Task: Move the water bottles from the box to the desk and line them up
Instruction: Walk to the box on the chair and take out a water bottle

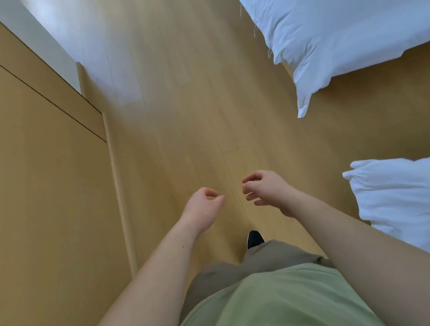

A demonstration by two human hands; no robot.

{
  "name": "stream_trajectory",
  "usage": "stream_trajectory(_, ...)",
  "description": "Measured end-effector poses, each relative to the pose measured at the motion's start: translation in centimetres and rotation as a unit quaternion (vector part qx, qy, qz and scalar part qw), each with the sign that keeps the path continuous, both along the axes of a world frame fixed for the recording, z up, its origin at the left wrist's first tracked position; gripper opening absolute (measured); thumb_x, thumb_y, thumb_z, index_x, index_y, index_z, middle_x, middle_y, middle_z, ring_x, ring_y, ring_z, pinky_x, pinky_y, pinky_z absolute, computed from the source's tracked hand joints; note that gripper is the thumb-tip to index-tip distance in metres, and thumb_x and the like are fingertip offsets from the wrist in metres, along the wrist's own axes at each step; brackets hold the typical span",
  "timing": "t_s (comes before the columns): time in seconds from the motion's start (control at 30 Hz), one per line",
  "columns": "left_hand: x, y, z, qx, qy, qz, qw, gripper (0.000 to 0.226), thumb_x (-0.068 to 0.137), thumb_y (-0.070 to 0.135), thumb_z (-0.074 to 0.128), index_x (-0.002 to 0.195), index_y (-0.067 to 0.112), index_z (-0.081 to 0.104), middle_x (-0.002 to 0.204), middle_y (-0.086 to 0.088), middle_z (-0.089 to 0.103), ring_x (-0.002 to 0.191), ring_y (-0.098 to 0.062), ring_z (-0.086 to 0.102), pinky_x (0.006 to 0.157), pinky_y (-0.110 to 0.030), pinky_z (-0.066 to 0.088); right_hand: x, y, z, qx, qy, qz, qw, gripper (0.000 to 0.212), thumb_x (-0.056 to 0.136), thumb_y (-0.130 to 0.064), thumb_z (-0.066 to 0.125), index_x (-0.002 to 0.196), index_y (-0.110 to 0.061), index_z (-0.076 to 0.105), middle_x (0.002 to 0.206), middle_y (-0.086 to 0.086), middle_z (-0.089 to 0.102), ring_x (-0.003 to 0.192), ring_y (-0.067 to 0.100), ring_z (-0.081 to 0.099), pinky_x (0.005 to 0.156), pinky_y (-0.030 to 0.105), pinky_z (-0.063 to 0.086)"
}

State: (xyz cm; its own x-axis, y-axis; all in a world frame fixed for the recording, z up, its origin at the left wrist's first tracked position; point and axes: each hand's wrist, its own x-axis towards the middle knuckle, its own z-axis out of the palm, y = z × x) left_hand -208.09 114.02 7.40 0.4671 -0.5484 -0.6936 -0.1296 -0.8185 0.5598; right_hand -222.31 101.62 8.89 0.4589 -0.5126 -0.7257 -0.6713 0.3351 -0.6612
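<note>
Both hands are held out over the wooden floor [186, 98], nothing gripped. Left hand [203, 208] and right hand [264, 190] are close together but apart, fingers loosely curled and empty. No water bottles, box or desk are seen in the head view, so their position cannot be told. White bedding [339, 15] lies right of the hands; a wooden panel [35, 200] stands left. A black shoe [254, 239] is seen just below the hands.

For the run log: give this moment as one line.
left hand: empty | right hand: empty | bottles, box, desk: not in view | standing on floor
</note>
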Motion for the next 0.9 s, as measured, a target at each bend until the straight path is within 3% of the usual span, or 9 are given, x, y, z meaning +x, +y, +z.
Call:
stream_trajectory(0.17, 4.5, -4.9, 1.0, 0.001, 0.006, 0.010, 1.000, 0.030, 0.099, 0.043, 0.057, 0.123, 0.026, 0.058, 0.114, 0.001, 0.065, 0.104, -0.016, 0.064, 0.074, -0.029, 0.049, 4.4, -5.6, 0.8, 0.001, -0.005, 0.004, 1.000, 0.022, 0.096, -0.019, 0.057, 0.116, -0.015, 0.062, 0.108, 0.004, 0.069, 0.099, 0.018, 0.068, 0.088, 0.036, 0.057)
stream_trajectory(0.33, 10.5, -10.0, 0.4, -0.004, 0.014, 0.019, 1.000, 0.028, 0.098, 0.041, 0.058, 0.121, 0.025, 0.059, 0.112, 0.003, 0.066, 0.102, -0.016, 0.065, 0.084, -0.033, 0.055, 9.3, -10.7, 0.6, 0.001, -0.001, -0.012, 1.000, 0.021, 0.096, -0.018, 0.057, 0.115, -0.016, 0.062, 0.109, 0.004, 0.069, 0.100, 0.018, 0.068, 0.093, 0.038, 0.057)
stream_trajectory(0.53, 19.1, -17.1, -0.3, -0.024, 0.024, 0.005, 0.999, 0.028, 0.097, 0.039, 0.059, 0.121, 0.024, 0.060, 0.108, 0.003, 0.068, 0.096, -0.013, 0.069, 0.078, -0.031, 0.054, 17.5, -17.1, 0.4, -0.004, -0.005, -0.042, 0.999, 0.021, 0.095, -0.017, 0.057, 0.115, -0.015, 0.063, 0.110, 0.005, 0.070, 0.100, 0.019, 0.068, 0.092, 0.038, 0.056)
stream_trajectory(0.9, 33.4, -27.3, -0.2, -0.015, 0.038, -0.036, 0.999, 0.028, 0.095, 0.041, 0.059, 0.119, 0.026, 0.061, 0.104, 0.005, 0.069, 0.094, -0.011, 0.070, 0.085, -0.035, 0.056, 30.5, -26.7, 1.6, -0.005, 0.000, -0.099, 0.995, 0.022, 0.095, -0.017, 0.056, 0.115, -0.014, 0.063, 0.111, 0.008, 0.070, 0.098, 0.019, 0.068, 0.096, 0.040, 0.056)
